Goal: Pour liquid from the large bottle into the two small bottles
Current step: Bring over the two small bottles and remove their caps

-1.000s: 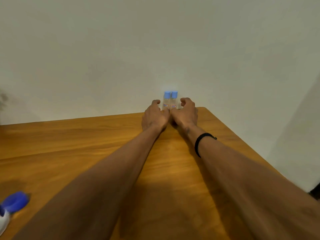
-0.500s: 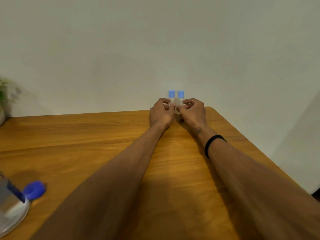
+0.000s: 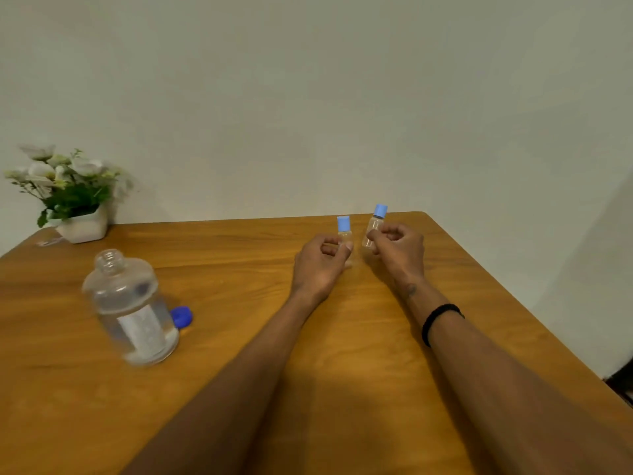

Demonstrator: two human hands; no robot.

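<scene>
Both hands have drawn back from the table's far edge and apart. Left hand (image 3: 320, 264) pinches one small bottle (image 3: 344, 231), right hand (image 3: 399, 250) the other small bottle (image 3: 373, 228), held tilted; both are clear with pale blue caps on, raised over the wooden table (image 3: 239, 255). Well to the left stands the large bottle (image 3: 132, 308), uncapped, part full, its blue cap (image 3: 181, 317) just beside. Open tabletop lies between; a flower pot (image 3: 82, 228) sits at the far left corner.

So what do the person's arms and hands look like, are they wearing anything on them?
Both forearms are bare, with no sleeves in view. The left hand wears nothing. The arm of the right hand carries a thin black band round the wrist and a small dark mark nearer the hand. No gloves or rings show.
</scene>
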